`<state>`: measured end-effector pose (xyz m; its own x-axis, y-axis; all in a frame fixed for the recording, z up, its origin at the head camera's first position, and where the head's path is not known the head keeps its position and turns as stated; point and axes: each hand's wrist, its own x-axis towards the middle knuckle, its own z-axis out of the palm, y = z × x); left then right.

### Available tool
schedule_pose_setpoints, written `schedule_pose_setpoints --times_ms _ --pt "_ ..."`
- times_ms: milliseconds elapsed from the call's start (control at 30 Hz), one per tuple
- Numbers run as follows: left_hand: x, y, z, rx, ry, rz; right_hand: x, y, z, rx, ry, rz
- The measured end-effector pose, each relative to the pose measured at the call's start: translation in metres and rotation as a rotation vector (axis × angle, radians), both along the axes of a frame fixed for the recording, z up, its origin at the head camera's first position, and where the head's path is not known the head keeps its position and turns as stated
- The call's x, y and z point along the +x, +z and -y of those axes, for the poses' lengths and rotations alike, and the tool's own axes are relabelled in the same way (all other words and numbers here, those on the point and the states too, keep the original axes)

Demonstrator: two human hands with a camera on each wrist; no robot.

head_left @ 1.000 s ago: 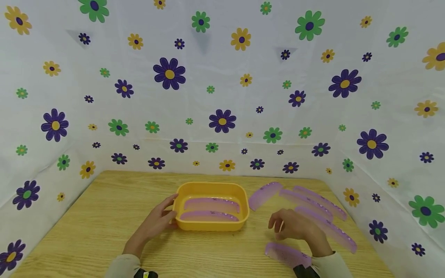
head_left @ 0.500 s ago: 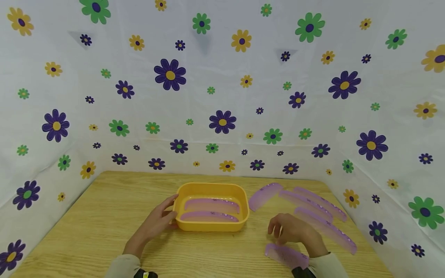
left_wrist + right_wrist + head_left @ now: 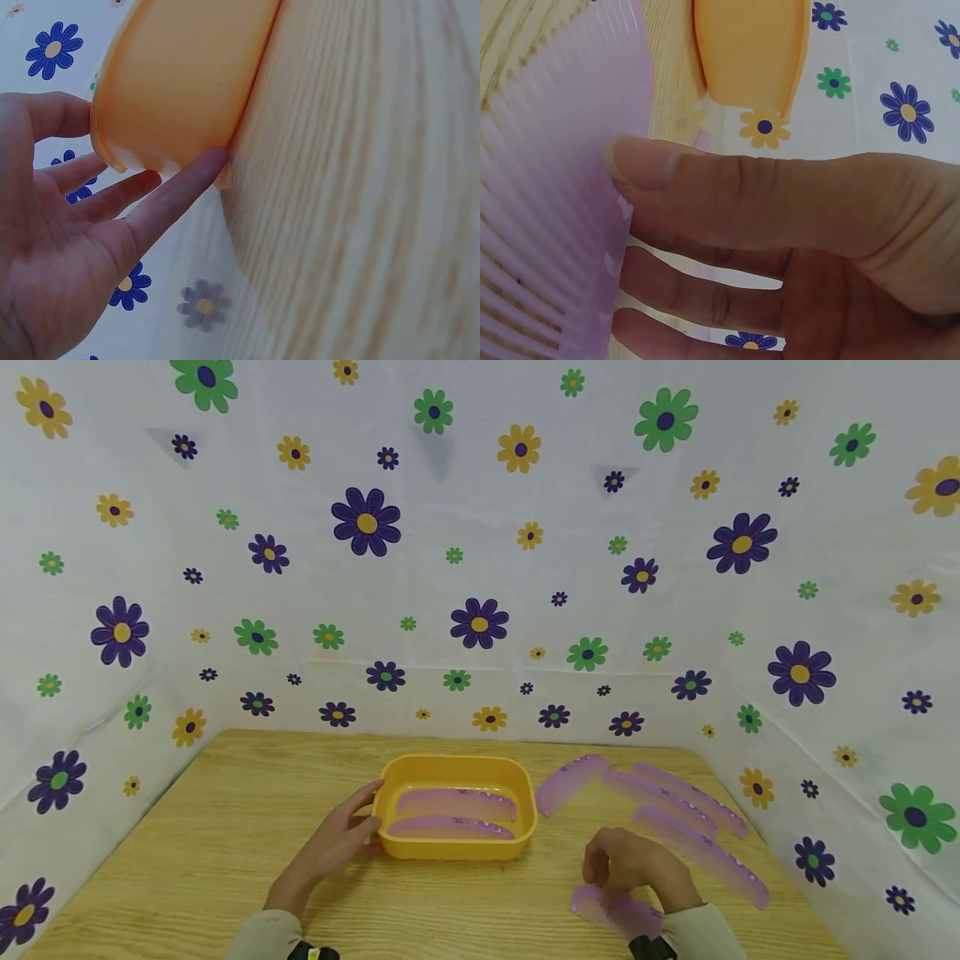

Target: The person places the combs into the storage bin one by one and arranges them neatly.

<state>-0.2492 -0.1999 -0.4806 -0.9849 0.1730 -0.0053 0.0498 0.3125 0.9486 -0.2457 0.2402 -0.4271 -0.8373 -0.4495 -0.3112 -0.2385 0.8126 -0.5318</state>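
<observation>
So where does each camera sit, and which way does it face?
Head: on the head, facing forward and down over a wooden table; left hand, right hand, cream sleeves show.
Left wrist: on that wrist, facing a yellow rectangular plastic tub; left hand shows.
Right wrist: on that wrist, facing a translucent purple plastic comb; right hand shows.
Head and right wrist share comb and tub.

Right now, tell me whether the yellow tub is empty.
Not empty: the head view shows two purple combs lying inside the yellow tub.

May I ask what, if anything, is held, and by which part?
The right hand touches the nearest comb at its spine, grip uncertain; the left hand touches the yellow tray at its left end.
</observation>
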Motion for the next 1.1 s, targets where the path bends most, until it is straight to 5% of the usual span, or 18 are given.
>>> schedule_pose_setpoints --times_ms 367,733,1100 --pt "-0.001 0.0 -0.001 0.006 -0.002 -0.009 -0.004 -0.004 -0.004 -0.017 0.095 -0.033" --pt "0.001 0.0 0.0 -0.01 -0.001 -0.014 -0.007 -0.009 -0.004 -0.044 0.123 0.025" --pt "0.0 -0.001 -0.001 -0.006 -0.006 -0.016 -0.016 -0.011 -0.005 -0.192 0.23 -0.087"
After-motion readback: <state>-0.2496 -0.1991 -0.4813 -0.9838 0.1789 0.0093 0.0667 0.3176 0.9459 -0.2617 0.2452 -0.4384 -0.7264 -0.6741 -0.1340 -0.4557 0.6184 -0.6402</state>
